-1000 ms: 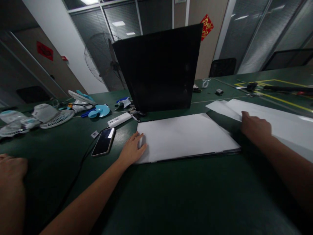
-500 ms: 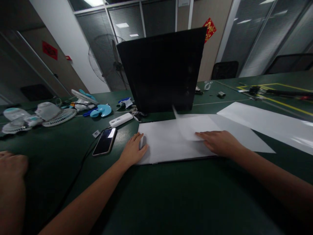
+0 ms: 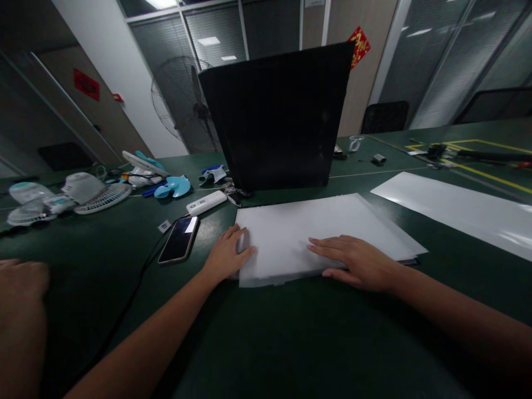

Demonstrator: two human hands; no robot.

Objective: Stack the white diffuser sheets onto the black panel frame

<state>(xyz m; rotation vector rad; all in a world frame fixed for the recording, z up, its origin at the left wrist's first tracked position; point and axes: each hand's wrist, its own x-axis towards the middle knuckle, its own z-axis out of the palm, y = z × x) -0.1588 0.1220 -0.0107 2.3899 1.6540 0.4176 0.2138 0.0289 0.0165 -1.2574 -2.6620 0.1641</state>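
Left hand (image 3: 225, 256) — loose, fingers spread at the left edge of paper stack (image 3: 286, 230) | right hand (image 3: 359, 262) — unclenched, laid on its near side | stack (edges uneven): on green tabletop (image 3: 266, 338) before black panel (image 3: 278, 122)

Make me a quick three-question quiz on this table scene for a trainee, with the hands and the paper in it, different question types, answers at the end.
1. True or false: the left hand and the right hand both touch the stack of white sheets.

2. Fill in the blank: the phone lies to the ____ of the stack, as the wearer sees it.

3. Multiple choice: which thing stands upright beyond the stack?
A) the phone
B) the large black panel
C) the loose glossy sheet

Key:
1. True.
2. Left.
3. B, the large black panel.
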